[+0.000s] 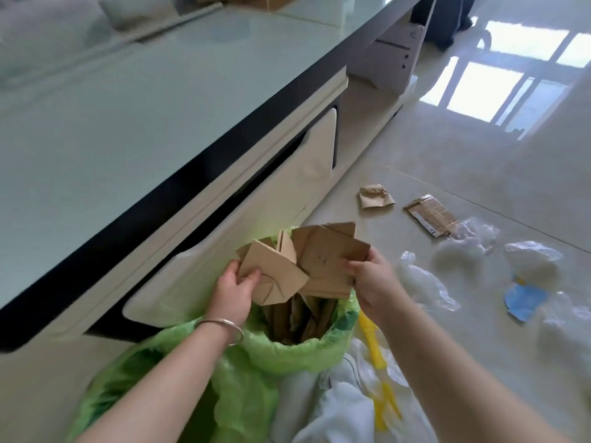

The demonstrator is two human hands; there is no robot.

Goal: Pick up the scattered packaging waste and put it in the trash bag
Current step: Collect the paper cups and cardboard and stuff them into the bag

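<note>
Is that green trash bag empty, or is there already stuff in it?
Not empty. The green trash bag gapes open, brown cardboard pieces standing inside its mouth.

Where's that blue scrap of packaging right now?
In the head view the blue scrap lies on the floor at the far right, among the clear plastic wrappers, right of the green trash bag and nearer than the flattened cardboard piece.
</note>
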